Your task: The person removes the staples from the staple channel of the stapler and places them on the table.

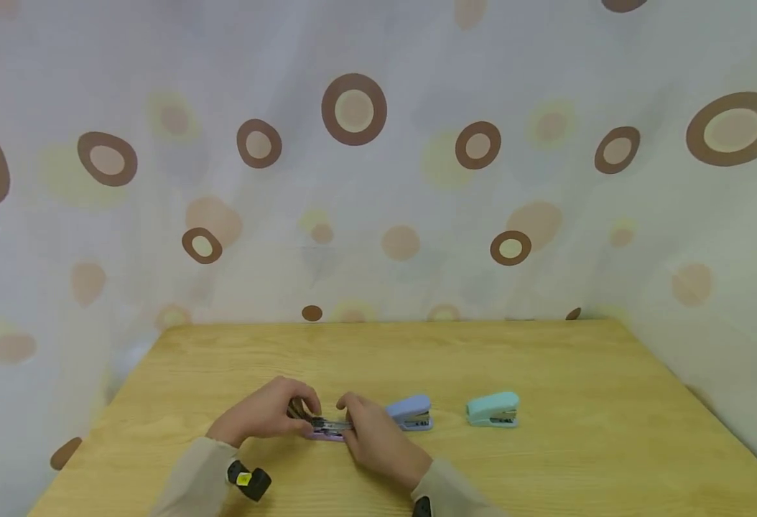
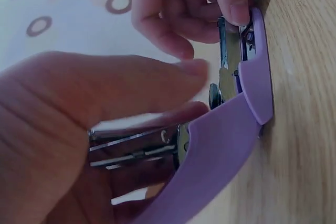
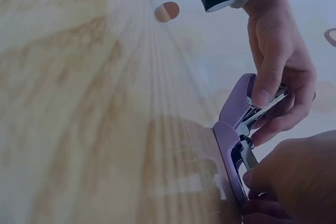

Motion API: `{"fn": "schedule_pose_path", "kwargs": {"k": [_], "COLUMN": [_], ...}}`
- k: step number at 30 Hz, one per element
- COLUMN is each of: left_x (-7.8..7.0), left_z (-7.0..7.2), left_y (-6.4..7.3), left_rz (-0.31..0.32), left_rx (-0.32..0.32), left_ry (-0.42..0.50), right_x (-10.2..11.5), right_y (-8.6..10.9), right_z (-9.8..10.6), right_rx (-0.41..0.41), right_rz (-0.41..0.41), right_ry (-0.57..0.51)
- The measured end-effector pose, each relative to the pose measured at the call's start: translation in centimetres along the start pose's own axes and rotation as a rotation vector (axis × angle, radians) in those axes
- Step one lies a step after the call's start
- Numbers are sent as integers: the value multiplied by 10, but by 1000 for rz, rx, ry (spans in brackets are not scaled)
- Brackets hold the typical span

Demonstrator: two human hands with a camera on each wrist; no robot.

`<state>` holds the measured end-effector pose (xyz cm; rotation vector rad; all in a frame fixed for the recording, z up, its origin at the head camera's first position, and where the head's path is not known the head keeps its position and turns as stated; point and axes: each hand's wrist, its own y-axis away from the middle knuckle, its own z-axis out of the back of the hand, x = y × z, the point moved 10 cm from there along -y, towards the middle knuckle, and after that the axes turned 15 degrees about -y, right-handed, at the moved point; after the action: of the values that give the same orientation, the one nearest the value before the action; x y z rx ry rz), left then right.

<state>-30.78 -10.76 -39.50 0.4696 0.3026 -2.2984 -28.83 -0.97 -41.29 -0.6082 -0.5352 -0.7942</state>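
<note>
A purple stapler (image 2: 220, 150) lies opened wide on the table, its cover swung back from its base. Around the raised cover, my left hand (image 1: 268, 413) has its fingers behind and its thumb across the inner side, near the metal spring parts. At the other end, my right hand (image 1: 378, 438) grips the base and metal staple channel (image 2: 229, 61) between thumb and fingers. In the right wrist view both hands are on the stapler, the left one (image 3: 281, 61) higher. Parts of the stapler are hidden behind the fingers in the head view.
Just right of my right hand stands a blue-violet stapler (image 1: 411, 411), closed. Farther right is a mint-green stapler (image 1: 493, 409), also closed. The wooden table (image 1: 579, 445) ends at a patterned curtain (image 1: 391, 187) behind and at the sides.
</note>
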Motion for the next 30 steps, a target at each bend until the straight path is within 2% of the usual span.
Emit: {"fn": "schedule_pose_path", "kwargs": {"k": [2,4,7,12,20,24,30], "left_x": [-4,-8,-10,-15,-15,-16,-16], "left_z": [-6,-10,-11,-10,-13,-14,-15], "left_y": [-2,-2,-2,-4,-6,-9,-10], "left_rz": [-11,-18,-21,-54,-103,-115,-105], "left_rx": [60,94,111,105,129,135,165], "left_ry": [-57,-128,-207,-267,-324,-331,-320], "right_x": [-1,0,4,3,7,4,1], "right_y": [2,2,3,3,2,0,0], "right_z": [-2,-4,-4,0,1,2,1], "right_rx": [4,5,-7,-31,-53,-44,-26], "right_rz": [-2,20,60,79,131,99,68], "right_ry": [0,11,38,47,54,52,-10]}}
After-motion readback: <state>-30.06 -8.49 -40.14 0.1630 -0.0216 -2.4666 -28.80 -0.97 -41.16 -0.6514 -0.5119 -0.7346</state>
